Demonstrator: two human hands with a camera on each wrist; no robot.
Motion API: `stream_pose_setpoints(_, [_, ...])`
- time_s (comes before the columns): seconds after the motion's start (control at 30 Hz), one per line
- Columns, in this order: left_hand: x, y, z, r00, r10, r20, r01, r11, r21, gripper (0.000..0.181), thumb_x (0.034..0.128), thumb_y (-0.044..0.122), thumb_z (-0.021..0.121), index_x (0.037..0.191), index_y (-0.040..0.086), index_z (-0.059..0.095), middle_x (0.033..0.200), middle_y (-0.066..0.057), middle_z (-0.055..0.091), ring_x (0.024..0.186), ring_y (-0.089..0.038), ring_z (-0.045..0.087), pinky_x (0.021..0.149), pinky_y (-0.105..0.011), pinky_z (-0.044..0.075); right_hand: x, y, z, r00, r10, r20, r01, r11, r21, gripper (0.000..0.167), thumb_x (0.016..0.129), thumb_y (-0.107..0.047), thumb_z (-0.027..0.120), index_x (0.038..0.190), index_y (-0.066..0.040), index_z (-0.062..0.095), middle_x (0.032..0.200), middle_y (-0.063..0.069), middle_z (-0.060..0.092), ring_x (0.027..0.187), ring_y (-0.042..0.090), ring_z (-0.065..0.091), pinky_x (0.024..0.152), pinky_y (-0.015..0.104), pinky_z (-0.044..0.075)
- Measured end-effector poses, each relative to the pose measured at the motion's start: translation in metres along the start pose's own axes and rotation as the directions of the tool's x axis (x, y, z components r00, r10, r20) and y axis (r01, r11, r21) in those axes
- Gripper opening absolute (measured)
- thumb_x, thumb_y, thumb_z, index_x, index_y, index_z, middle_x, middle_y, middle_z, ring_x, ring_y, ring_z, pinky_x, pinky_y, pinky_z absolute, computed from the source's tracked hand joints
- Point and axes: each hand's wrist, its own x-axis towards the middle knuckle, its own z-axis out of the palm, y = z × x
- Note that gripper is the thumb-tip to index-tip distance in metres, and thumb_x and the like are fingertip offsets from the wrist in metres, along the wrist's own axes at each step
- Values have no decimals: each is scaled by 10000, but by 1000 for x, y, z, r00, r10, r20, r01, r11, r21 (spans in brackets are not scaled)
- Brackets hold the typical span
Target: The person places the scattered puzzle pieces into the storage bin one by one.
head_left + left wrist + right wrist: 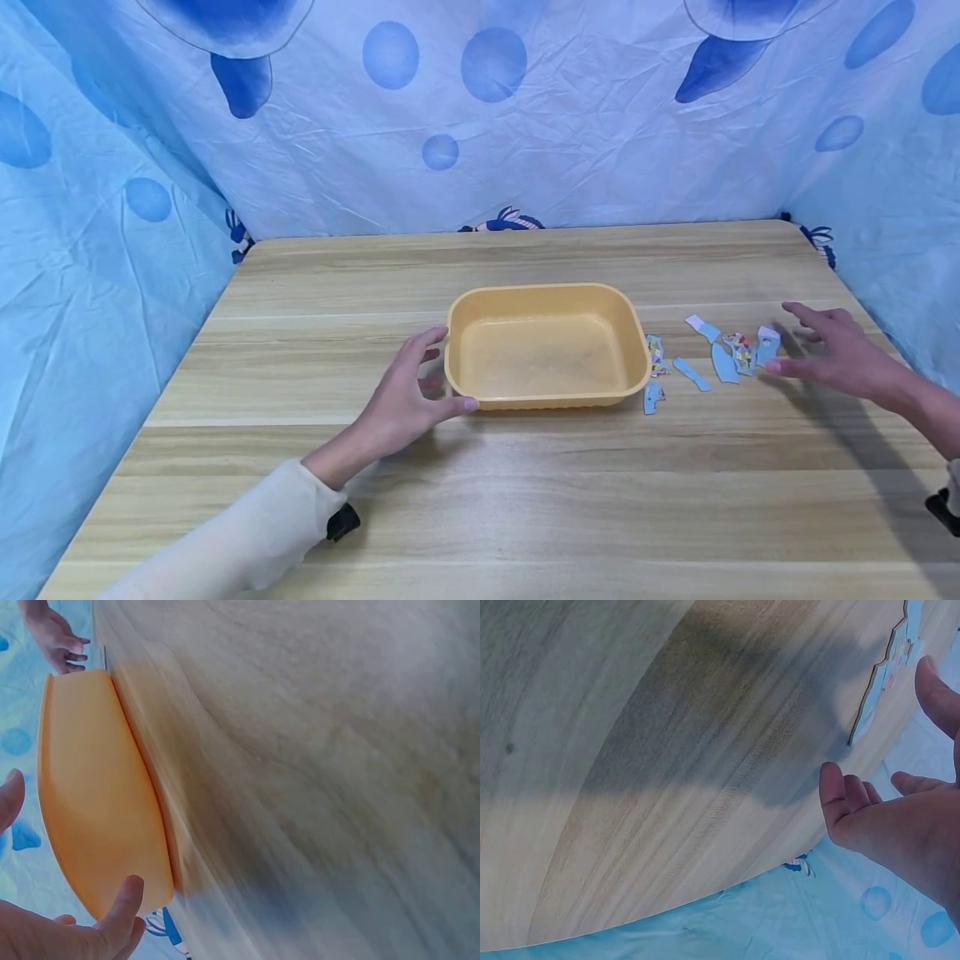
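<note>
A yellow-orange rectangular tray (547, 400) sits upright near the middle of the table. My left hand (412, 392) is at its left end, thumb by the front corner and index finger by the rim. In the left wrist view, its fingers (120, 915) are near the tray wall (105, 787). My right hand (840, 354) hovers at the right with fingers spread, holding nothing. Just left of it lie several flat light-blue puzzle pieces (724, 364), some with colourful print. The right wrist view shows pieces (889, 671) edge-on, beyond the right hand (900, 817).
The wood-grain table (525, 500) spreads toward the front. A blue printed cloth (480, 183) hangs behind it and along both sides. One puzzle piece (656, 354) lies close to the tray's right end, another (652, 397) just in front of it.
</note>
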Motion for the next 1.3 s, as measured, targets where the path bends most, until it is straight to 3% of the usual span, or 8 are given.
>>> stream_pose_setpoints(0.13, [1, -1, 2, 1000, 10, 6, -10, 999, -39, 968, 690, 206, 881, 1469, 127, 312, 1477, -62, 319, 1319, -308, 399, 952, -386, 491, 1, 1, 0, 1000, 12, 12, -12, 1000, 2, 1125, 819, -448, 736, 1482, 73, -8, 1300, 485, 73, 1132, 638, 288, 854, 706, 350])
stream_pose_setpoints(0.43, [4, -2, 5, 999, 21, 24, -18, 992, -123, 980, 674, 128, 883, 1462, 85, 302, 1455, -111, 337, 1294, -312, 435, 968, -339, 477, 5, 4, 3, 1000, 12, 15, -12, 1000, 12, 1109, 815, -427, 744, 1474, 93, 20, 1294, 471, 83, 1133, 599, 236, 840, 687, 347])
stream_pose_setpoints(0.83, [6, -3, 7, 996, -84, 30, 89, 972, -217, 1049, 671, 119, 882, 1496, 124, 235, 1441, -131, 368, 1274, -316, 462, 924, -307, 503, 7, 5, 6, 1000, 7, -12, -7, 1000, 25, 1102, 804, -387, 759, 1473, 98, 31, 1292, 464, 93, 1142, 592, 227, 856, 687, 330])
stream_pose_setpoints(1.3, [8, -6, 9, 994, -100, 34, 105, 966, -237, 1029, 685, 105, 872, 1495, 141, 239, 1434, -120, 368, 1262, -317, 469, 910, -313, 512, 7, 8, 7, 1000, -6, -10, 6, 999, 40, 1104, 801, -375, 768, 1473, 102, 33, 1279, 458, 112, 1133, 590, 261, 863, 683, 330])
